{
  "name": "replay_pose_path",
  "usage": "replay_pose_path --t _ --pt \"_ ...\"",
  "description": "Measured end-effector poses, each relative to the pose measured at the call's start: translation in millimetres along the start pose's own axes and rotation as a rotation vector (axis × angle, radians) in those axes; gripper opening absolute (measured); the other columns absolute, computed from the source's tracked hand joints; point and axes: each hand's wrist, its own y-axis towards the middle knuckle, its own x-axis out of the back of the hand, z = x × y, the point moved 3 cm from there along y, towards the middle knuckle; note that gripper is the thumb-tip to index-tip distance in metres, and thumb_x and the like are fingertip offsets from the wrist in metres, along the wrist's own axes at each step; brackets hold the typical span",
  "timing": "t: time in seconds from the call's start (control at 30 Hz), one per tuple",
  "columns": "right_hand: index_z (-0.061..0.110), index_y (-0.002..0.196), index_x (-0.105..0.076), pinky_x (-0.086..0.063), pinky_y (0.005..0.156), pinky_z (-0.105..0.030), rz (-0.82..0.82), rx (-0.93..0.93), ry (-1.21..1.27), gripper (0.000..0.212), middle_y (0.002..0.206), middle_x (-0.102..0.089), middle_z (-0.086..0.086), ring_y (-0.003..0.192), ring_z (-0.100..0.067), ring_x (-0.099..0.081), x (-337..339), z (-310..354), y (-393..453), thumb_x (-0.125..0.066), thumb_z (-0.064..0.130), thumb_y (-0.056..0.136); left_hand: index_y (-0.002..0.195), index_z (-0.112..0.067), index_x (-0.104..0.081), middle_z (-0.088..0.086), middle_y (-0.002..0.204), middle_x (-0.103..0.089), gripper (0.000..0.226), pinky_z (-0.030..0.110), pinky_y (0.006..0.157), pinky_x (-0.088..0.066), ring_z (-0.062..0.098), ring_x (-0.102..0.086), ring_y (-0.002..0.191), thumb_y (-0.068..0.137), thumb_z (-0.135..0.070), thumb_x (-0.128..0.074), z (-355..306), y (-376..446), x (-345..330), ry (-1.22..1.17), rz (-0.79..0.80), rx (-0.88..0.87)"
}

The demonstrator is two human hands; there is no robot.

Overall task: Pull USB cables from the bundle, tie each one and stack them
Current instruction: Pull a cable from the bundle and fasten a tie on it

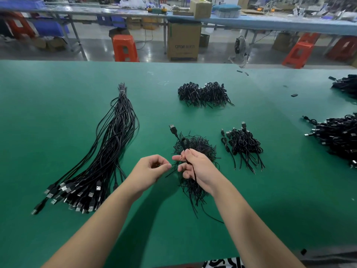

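At the top of the picture, past the green table (58, 93), an orange stool (124, 47) stands left of a big brown box (183, 42), with a small fan (240, 47) to its right.

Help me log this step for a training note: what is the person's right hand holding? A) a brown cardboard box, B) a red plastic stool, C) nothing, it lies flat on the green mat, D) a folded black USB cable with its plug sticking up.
D: the right hand has its fingers curled round a folded black USB cable, plug end raised above the loose pile of thin black twist ties.
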Motion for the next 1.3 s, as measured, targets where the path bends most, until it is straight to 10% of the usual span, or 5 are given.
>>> replay_pose_path --t 0.27,0.63,0.93,1.03,1.3 --pt "0.004 0.089 -0.055 -0.047 0.067 -0.032 -0.001 0.168 -0.111 0.034 0.072 -0.059 -0.005 0.065 -0.018 -0.053 -6.4 5.0 -1.1 -0.034 0.02 0.11 0.09 -0.013 -0.069 0.0 0.072 -0.064 0.003 0.023 0.054 -0.042 0.012 -0.053 0.061 0.092 -0.015 -0.069 1.3 -3.8 -0.2 -0.003 0.024 0.018" --pt "0.011 0.088 -0.057 -0.049 0.079 -0.038 0.011 0.275 -0.328 0.034 0.07 -0.062 0.008 0.068 -0.014 -0.057 -11.3 8.5 -4.2 -0.035 0.026 0.109 0.097 -0.029 -0.076 -0.013 0.09 -0.06 0.009 0.024 0.068 -0.045 0.005 -0.054 0.074 0.092 -0.025 -0.069 -29.5 -11.9 -6.6 0.62 -0.169 -0.362" --pt "0.013 0.095 -0.059 -0.054 0.083 -0.042 -0.047 0.277 -0.301 0.029 0.109 -0.066 -0.003 0.075 -0.012 -0.062 -16.0 9.9 -4.9 -0.038 0.028 0.109 0.097 -0.017 -0.074 -0.004 0.091 -0.059 0.012 0.038 0.077 -0.049 0.018 -0.055 0.09 0.096 -0.019 -0.062 -36.6 -12.5 0.1 0.709 -0.338 -0.38" --pt "0.01 0.095 -0.052 -0.05 0.065 -0.03 0.021 0.256 -0.492 0.031 0.089 -0.063 0.003 0.056 -0.004 -0.053 -16.1 12.9 -9.4 -0.035 0.03 0.109 0.097 -0.017 -0.072 -0.005 0.094 -0.059 0.011 0.038 0.083 -0.049 0.019 -0.057 0.092 0.097 -0.019 -0.061 -40.2 -9.8 9.0 0.617 -0.417 -0.301" --pt "0.02 0.1 -0.051 -0.046 0.065 -0.034 0.072 0.343 -0.868 0.028 0.077 -0.055 -0.001 0.062 -0.01 -0.044 -27.0 16.1 -17.7 -0.03 0.038 0.108 0.098 -0.019 -0.075 -0.009 0.092 -0.066 0.013 0.01 0.066 -0.04 0.003 -0.056 0.086 0.095 -0.013 -0.064 -42.9 -15.0 5.2 0.456 -0.337 -0.367"
